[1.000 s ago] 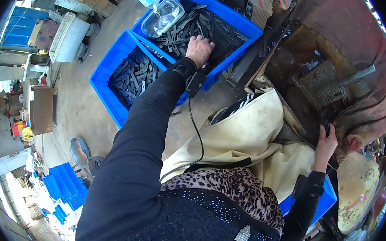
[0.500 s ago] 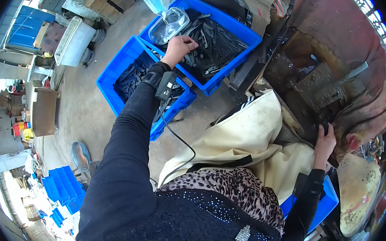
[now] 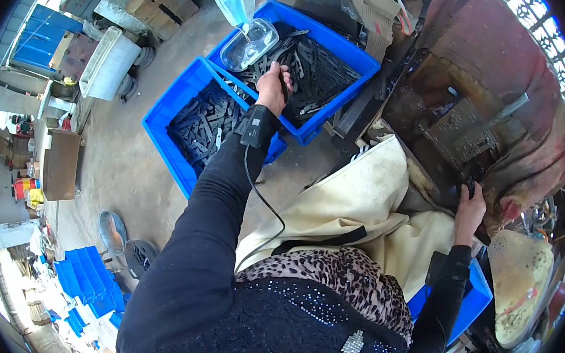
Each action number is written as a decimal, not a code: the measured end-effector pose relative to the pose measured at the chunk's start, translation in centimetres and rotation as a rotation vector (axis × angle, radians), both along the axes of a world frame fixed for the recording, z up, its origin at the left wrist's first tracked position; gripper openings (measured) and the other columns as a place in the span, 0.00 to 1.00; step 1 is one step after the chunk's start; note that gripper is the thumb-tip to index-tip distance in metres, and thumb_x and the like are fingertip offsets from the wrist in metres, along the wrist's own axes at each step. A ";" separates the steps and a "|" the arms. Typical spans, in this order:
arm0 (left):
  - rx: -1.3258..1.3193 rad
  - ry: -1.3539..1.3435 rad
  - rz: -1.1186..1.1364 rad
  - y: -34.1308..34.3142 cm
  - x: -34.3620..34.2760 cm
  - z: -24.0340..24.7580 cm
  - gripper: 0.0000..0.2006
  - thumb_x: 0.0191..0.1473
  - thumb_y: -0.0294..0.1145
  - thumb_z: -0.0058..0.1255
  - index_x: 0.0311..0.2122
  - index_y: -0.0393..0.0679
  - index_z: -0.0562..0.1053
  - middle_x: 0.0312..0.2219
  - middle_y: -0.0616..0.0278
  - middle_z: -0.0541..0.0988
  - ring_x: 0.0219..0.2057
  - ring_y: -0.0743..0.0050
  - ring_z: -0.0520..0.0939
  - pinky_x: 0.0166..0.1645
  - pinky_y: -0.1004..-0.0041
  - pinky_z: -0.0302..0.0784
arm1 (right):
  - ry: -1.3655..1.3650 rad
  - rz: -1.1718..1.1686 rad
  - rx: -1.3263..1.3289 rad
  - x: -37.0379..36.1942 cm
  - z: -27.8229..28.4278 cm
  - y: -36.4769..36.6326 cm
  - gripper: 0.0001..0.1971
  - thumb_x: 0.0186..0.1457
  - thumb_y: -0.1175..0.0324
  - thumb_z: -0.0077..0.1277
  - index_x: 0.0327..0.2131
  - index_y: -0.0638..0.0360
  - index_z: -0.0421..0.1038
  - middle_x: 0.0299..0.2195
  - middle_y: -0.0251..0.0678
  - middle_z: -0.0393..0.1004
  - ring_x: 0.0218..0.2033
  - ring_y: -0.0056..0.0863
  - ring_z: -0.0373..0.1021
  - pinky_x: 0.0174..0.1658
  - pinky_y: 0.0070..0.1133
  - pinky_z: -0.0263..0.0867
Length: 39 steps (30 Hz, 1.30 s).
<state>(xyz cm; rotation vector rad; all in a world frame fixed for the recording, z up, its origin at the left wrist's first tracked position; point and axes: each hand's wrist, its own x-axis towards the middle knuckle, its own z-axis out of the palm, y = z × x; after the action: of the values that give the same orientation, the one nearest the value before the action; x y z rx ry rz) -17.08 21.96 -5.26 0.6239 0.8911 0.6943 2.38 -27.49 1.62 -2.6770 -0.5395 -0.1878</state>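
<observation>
We note the main change at the left hand (image 3: 273, 89): a second ago it was down among the dark flat strips (image 3: 329, 66) in the far blue tray (image 3: 322, 35); half a second ago it was raised beside the clear plastic container (image 3: 250, 44); now it is over the tray's near side, thumb uppermost and fingers curled in. A dark sliver shows against those fingers, but the strips behind are the same colour, so we are unable to say whether a piece is gripped or merely lies beyond. Our reading: the work on this side is at the picking stage, a strip perhaps already separated from the pile. The right hand (image 3: 471, 210) keeps its place at the edge of the oily metal plate (image 3: 461, 128), fingers closed around a small dark piece (image 3: 471, 188), mostly hidden. We record that only the left side has altered. More strips lie in the nearer blue tray (image 3: 167, 109), just beside the far one; cream cloth (image 3: 362, 183) covers the lap.
</observation>
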 end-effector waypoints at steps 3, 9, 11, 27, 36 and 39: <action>-0.361 -0.079 0.002 -0.1 0.6 -0.2 0.12 0.59 0.40 0.48 0.32 0.42 0.68 0.19 0.67 0.70 0.16 0.80 0.69 0.18 0.82 0.66 | -0.003 -0.001 0.001 -0.1 0.2 0.2 0.16 0.55 0.63 0.52 0.43 0.63 0.71 0.33 0.55 0.75 0.36 0.53 0.72 0.39 0.37 0.67; -0.494 -0.218 -0.377 -2.9 2.3 2.6 0.11 0.61 0.39 0.44 0.35 0.40 0.69 0.21 0.66 0.70 0.16 0.81 0.66 0.17 0.82 0.61 | 0.019 -0.016 0.018 -0.2 0.6 0.4 0.16 0.55 0.63 0.52 0.44 0.61 0.71 0.33 0.54 0.75 0.37 0.54 0.71 0.39 0.37 0.67; -0.649 -0.387 -0.675 -4.5 2.4 3.9 0.11 0.60 0.37 0.44 0.37 0.39 0.69 0.22 0.66 0.70 0.16 0.81 0.63 0.18 0.82 0.61 | 0.001 -0.056 0.022 -0.3 0.7 0.2 0.15 0.55 0.63 0.52 0.44 0.60 0.71 0.33 0.53 0.75 0.36 0.54 0.71 0.38 0.38 0.67; -0.288 -0.247 -0.568 -16.2 7.6 10.7 0.08 0.61 0.28 0.41 0.44 0.49 0.69 0.28 0.63 0.75 0.27 0.77 0.76 0.26 0.80 0.72 | 0.642 -0.110 1.157 2.1 0.4 -3.9 0.08 0.56 0.68 0.52 0.38 0.58 0.69 0.21 0.27 0.66 0.18 0.19 0.62 0.21 0.19 0.58; -0.086 -0.196 -0.732 -26.3 12.0 13.8 0.28 0.55 0.16 0.39 0.61 0.50 0.57 0.40 0.51 0.75 0.35 0.61 0.80 0.38 0.71 0.79 | 0.951 0.109 0.943 2.9 -0.5 -4.4 0.09 0.56 0.74 0.47 0.41 0.60 0.65 0.24 0.30 0.68 0.22 0.18 0.67 0.24 0.18 0.64; -0.033 -0.325 -0.982 -27.9 12.6 13.5 0.27 0.53 0.14 0.42 0.60 0.43 0.59 0.44 0.47 0.74 0.43 0.54 0.79 0.45 0.67 0.78 | 1.023 0.024 0.879 3.0 -0.3 -4.3 0.09 0.57 0.74 0.47 0.42 0.61 0.65 0.25 0.31 0.69 0.24 0.19 0.69 0.26 0.19 0.66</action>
<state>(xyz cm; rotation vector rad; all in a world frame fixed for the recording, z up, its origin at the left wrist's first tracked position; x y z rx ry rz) -4.51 -5.95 8.27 0.7921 0.2169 -0.1130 5.41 -31.75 1.32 -1.5892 -0.0892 0.7414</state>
